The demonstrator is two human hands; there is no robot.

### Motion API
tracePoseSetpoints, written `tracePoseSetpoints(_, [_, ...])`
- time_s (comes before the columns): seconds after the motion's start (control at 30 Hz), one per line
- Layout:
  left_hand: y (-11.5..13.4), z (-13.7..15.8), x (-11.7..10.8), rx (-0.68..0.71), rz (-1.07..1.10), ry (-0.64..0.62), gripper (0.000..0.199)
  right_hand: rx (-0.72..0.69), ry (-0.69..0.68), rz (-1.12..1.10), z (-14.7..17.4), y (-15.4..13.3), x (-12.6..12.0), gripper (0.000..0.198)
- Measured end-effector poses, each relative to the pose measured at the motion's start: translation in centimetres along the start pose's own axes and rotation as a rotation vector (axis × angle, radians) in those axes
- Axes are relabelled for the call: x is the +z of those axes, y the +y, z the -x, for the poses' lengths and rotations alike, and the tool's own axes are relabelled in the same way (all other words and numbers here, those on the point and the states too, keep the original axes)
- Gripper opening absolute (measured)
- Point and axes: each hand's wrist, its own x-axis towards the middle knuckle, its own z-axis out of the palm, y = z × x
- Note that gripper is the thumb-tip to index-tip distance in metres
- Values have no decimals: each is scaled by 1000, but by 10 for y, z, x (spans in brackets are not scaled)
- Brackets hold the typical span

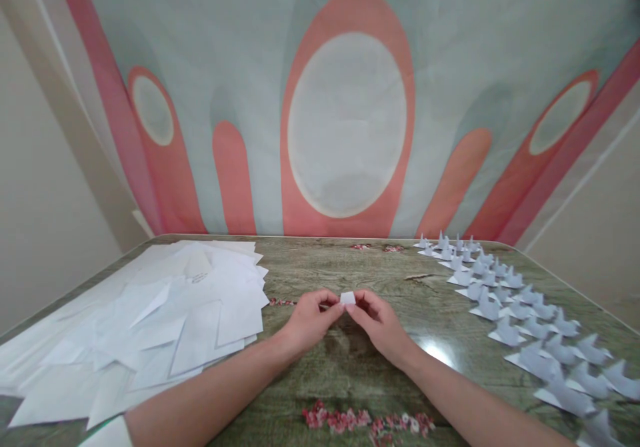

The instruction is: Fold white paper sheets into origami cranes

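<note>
Between my two hands is a small folded piece of white paper [347,297], held above the middle of the table. My left hand [313,313] pinches its left edge between thumb and fingers. On the other side, the thumb and fingers of my right hand [377,317] grip its right edge. The fingertips hide part of the folds. To the left lies a wide, loose pile of white paper sheets [200,327]. Several rows of folded white paper birds [507,330] stand along the right side.
The table [300,267] has a wood-grain top printed with pink blossoms [345,417]. Behind its far edge hangs a backdrop [260,27] with pink arches and ovals. Light glares off the tabletop near my right forearm.
</note>
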Motion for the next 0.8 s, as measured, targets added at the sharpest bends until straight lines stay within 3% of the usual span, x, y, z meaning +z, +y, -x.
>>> tracePoseSetpoints(0.2, [-3, -10, 18, 42, 106, 40, 24, 35, 101, 14, -7, 5, -9, 30])
tracePoseSetpoints(0.37, [-12, -15, 15, 64, 124, 61, 23, 44, 27, 116, -10, 6, -14, 28])
tracePoseSetpoints(0.57, [-14, -14, 13, 101, 87, -7, 21, 38, -34, 203, -7, 6, -12, 26])
tracePoseSetpoints(0.8, [-19, -13, 14, 104, 58, 70, 22, 52, -69, 181, -7, 9, -10, 24])
